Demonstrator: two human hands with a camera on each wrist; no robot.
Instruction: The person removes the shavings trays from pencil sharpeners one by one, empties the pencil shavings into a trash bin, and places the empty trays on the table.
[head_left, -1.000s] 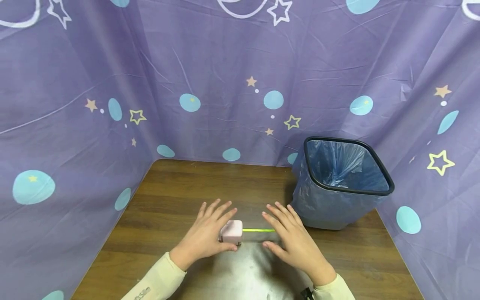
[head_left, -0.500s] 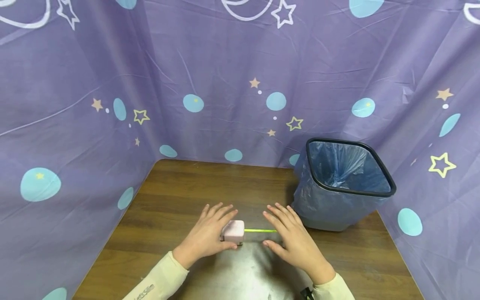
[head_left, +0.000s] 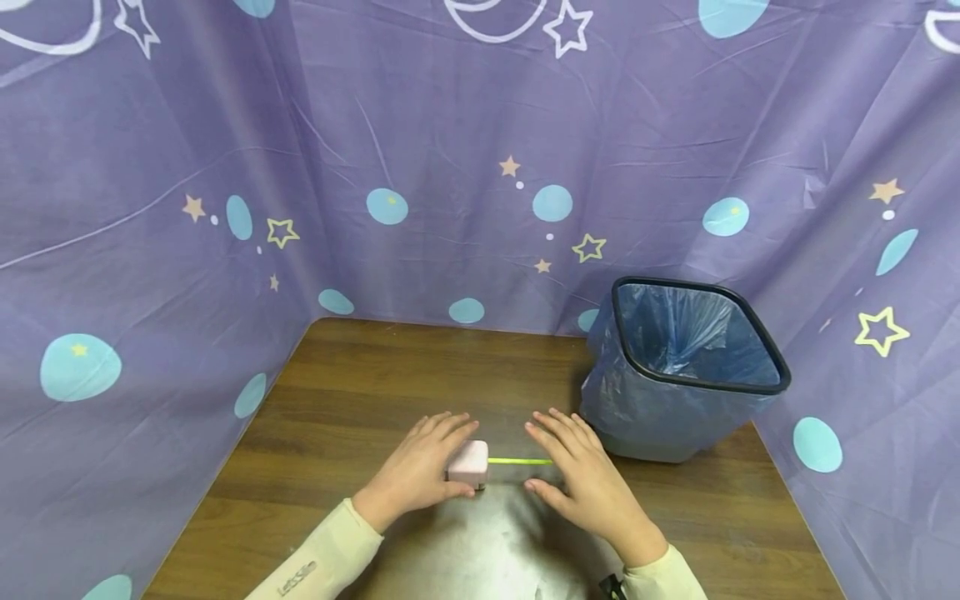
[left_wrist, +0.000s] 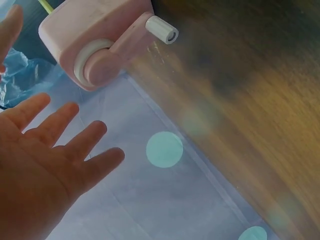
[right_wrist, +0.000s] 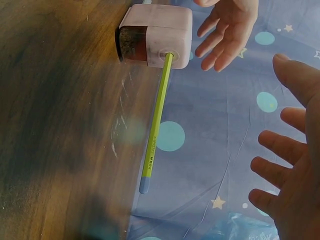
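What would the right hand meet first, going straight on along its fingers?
Probably the purple curtain behind the table: the head view shows nothing standing between it and the right hand. Depth is unclear, so the table could come first.

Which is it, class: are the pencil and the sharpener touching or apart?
Touching: the right wrist view shows the pencil with one end inside the sharpener.

The sharpener [right_wrist: 162,39], a pink rounded box, is fitted with a white-knobbed crank [left_wrist: 129,42] and is placed upright near the left hand [head_left: 412,473]. The pencil [right_wrist: 156,120], lime green with a bluish-grey end, is inserted into the sharpener horizontally and is directed toward the right hand [head_left: 596,487].
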